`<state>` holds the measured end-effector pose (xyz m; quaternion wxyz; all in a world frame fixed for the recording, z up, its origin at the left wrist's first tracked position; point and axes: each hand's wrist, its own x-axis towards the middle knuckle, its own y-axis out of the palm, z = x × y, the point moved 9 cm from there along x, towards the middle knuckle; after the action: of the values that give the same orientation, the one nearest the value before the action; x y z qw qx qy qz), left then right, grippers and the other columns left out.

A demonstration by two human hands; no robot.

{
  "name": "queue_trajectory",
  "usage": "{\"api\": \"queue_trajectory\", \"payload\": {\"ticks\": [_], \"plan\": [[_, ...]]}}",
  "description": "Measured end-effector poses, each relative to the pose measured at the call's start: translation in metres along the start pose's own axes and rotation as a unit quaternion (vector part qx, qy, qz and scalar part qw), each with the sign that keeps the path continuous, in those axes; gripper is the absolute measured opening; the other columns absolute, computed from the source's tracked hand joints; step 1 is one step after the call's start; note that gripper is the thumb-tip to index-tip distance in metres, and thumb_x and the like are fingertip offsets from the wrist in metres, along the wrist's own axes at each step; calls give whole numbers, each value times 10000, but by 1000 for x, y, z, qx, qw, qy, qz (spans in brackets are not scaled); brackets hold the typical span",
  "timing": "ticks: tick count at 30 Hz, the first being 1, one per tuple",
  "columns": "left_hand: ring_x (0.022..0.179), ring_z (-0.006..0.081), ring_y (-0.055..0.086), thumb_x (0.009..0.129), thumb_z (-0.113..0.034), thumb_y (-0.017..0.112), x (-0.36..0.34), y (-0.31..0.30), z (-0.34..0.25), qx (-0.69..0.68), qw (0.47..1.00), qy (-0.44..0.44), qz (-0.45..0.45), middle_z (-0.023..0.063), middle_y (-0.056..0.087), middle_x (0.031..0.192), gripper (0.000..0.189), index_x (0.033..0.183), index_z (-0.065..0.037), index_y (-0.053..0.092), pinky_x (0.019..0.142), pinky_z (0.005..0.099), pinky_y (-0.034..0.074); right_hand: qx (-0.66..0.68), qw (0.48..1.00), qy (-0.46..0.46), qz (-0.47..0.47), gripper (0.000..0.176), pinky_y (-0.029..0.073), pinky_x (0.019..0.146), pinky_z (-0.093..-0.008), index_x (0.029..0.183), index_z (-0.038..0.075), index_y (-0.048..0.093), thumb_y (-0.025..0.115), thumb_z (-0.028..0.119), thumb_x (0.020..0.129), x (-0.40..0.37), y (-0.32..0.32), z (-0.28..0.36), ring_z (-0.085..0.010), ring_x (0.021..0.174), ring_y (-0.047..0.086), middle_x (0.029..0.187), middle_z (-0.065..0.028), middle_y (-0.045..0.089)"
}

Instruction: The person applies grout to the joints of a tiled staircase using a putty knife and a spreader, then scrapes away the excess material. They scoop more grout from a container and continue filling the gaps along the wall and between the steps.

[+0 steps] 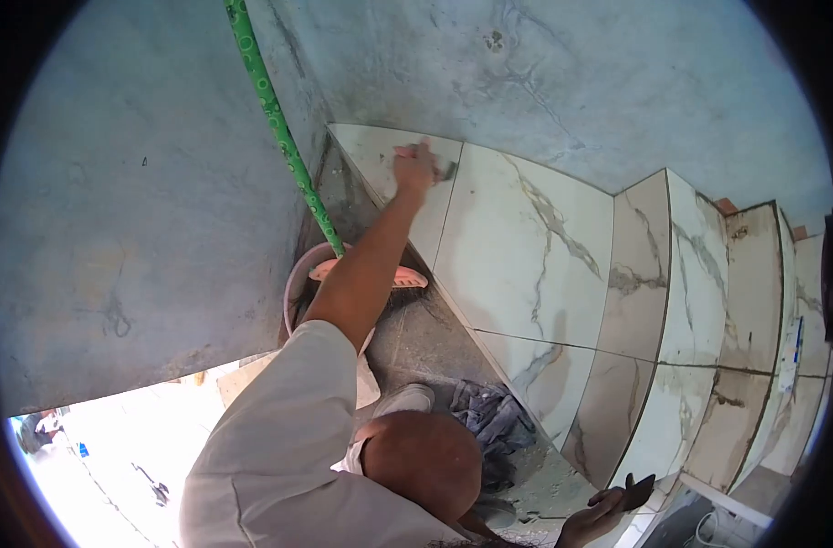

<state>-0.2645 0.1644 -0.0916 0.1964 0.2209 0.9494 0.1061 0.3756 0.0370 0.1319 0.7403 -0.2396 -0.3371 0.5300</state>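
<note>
My left hand (416,168) reaches out over the white marbled tile (526,237), close to the joint with a narrower corner tile. Its fingers are closed and smeared by motion; a small dark edge and a pinkish bit show beside them, but what they hold is unclear. At the bottom right, my right hand (592,522) grips a dark flat piece (638,493) between thumb and fingers, beside the lower tiles. The rest of that arm is mostly hidden.
A green patterned pole (275,119) leans into a pink bucket (294,285), by a pink slotted piece (411,277). Grey rags (491,416) lie near a bare knee (423,464). Tiled steps (690,265) run right. Grey walls (161,183) stand behind and left.
</note>
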Motion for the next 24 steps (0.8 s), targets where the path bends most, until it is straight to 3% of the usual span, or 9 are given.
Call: {"api": "queue_trajectory", "payload": {"ticks": [3, 6, 8, 10, 11, 15, 17, 21, 24], "plan": [[559, 365, 558, 923, -208, 592, -18, -47, -94, 349, 747, 512, -241, 160, 544, 559, 320, 677, -8, 546, 538, 439, 446, -32, 996, -75, 39, 378, 330, 589, -344, 782, 35, 466, 413, 365, 959, 2, -14, -3, -190, 595, 403, 646, -41, 406], [635, 450, 530, 907, -164, 580, 8, -81, -97, 392, 779, 384, -302, 233, 552, 640, 237, 740, 5, 587, 604, 483, 433, 52, 997, 2, 62, 510, 371, 621, -300, 1230, 8, 464, 287, 421, 987, -2, 0, -29, -181, 706, 475, 825, -59, 490], [690, 429, 552, 920, -196, 580, -18, -61, -101, 295, 791, 498, -197, 245, 556, 687, 286, 725, 13, 570, 628, 479, 416, -8, 999, -34, 33, 403, 260, 533, -314, 727, 25, 419, 333, 275, 1033, 6, 6, -34, -144, 555, 334, 606, -17, 324], [745, 413, 575, 922, -218, 583, 11, -54, -42, 195, 974, 107, -41, 224, 594, 748, 286, 745, 5, 593, 679, 460, 439, -3, 998, -40, 41, 409, 264, 536, -310, 707, 36, 391, 335, 277, 1032, 5, 10, -31, -141, 557, 331, 614, -17, 328], [745, 413, 575, 922, -218, 583, 11, -53, -41, 196, 974, 104, -37, 224, 594, 748, 286, 745, 5, 593, 679, 460, 439, 12, 998, -26, 48, 386, 268, 537, -305, 766, 13, 451, 334, 270, 1029, 4, 10, -33, -138, 559, 332, 617, -17, 330], [824, 374, 613, 929, -212, 553, -2, -76, -88, 497, 672, 490, -249, 161, 650, 847, 240, 776, -35, 608, 721, 463, 467, -7, 1000, -10, 6, 404, 269, 526, -282, 1098, -38, 572, 372, 302, 1011, 5, 1, 2, -108, 569, 336, 623, -3, 332], [1024, 400, 583, 924, -222, 529, 24, -62, -53, 562, 619, 539, -105, 197, 639, 1101, 266, 1099, -76, 666, 903, 487, 450, 41, 998, 28, 46, 433, 289, 518, -247, 1194, -97, 510, 406, 269, 988, 10, -1, -15, -91, 577, 363, 667, 1, 402], [1249, 413, 443, 815, -112, 600, 24, -1, 15, 606, 662, 416, 147, 236, 526, 1295, 382, 1179, 2, 588, 1072, 498, 341, -124, 972, -146, 133, 356, 448, 797, -481, 1221, -48, 525, 503, 17, 872, 53, -7, 13, -436, 921, 566, 1025, -279, 590], [1203, 443, 470, 769, 31, 548, 3, 29, 37, 677, 632, 292, 236, 299, 513, 1255, 348, 1116, 43, 571, 1040, 493, 370, -162, 969, -155, 99, 267, 464, 794, -447, 1144, -62, 562, 524, 55, 908, 95, -28, 0, -441, 926, 584, 1008, -273, 605]]}}
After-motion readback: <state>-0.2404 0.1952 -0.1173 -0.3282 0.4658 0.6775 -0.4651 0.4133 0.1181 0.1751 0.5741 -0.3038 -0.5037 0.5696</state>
